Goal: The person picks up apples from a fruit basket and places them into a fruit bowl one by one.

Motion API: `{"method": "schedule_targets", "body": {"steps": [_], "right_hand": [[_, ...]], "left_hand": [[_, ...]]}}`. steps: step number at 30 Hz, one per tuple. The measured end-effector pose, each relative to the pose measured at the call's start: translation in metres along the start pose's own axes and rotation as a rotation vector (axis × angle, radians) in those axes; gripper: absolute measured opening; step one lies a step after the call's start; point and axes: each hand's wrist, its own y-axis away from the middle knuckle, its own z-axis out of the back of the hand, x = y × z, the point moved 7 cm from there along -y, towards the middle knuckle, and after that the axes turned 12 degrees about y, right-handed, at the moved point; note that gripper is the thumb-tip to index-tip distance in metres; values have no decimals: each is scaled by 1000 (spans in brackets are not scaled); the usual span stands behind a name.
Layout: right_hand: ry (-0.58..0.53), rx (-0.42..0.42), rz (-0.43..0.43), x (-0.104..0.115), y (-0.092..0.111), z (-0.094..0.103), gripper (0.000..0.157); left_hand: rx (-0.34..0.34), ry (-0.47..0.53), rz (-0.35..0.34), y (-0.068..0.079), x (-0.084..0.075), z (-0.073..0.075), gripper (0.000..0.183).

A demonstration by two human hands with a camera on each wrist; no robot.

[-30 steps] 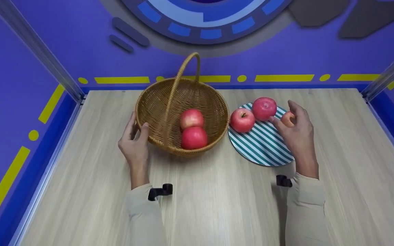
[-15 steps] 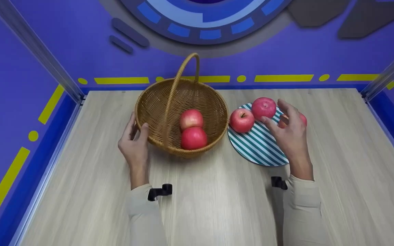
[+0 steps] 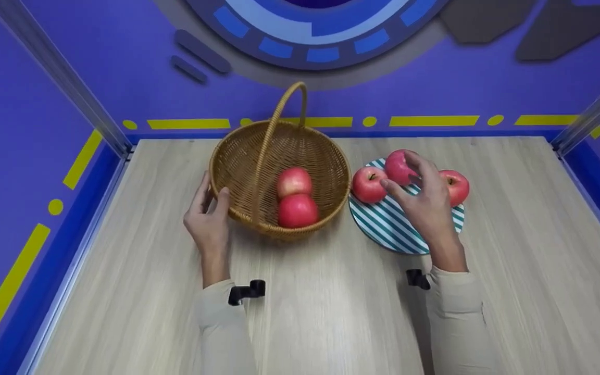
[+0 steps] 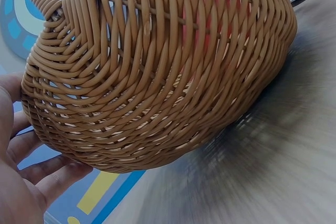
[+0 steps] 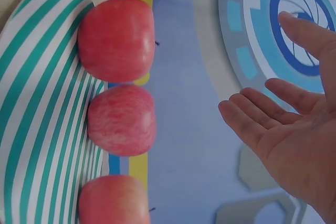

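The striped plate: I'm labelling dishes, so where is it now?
In the head view, the striped plate lies on the table, right of the wicker basket, with apples on it and the right hand above.

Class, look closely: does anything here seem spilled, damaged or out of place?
Nothing stands out. Two apples sit inside the wicker basket, three apples on the striped plate; no damage shows on their visible sides.

The right hand (image 3: 427, 208) has moved left, uncovering more of the rightmost apple (image 3: 457, 188).
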Motion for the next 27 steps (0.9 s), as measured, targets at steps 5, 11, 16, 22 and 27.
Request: {"method": "schedule_targets", "body": {"steps": [5,11,16,22,27], "right_hand": [[17,45,40,12,-5,-9,71],[22,90,102,32,-7,-20,69],[-4,67,186,48,-5,-29,70],[23,110,231,63,1,-48,71],[20,166,267,73,5,-64,71]], "left_hand": [[7,-3,-18,0,-2,-1,48],[7,-15,-19,1,-3,-2,48],[9,-29,-10,1,0,-2,48],[7,-41,-11,0,-1,-1,48],[16,-55,-24,2,-3,-1,48]]}}
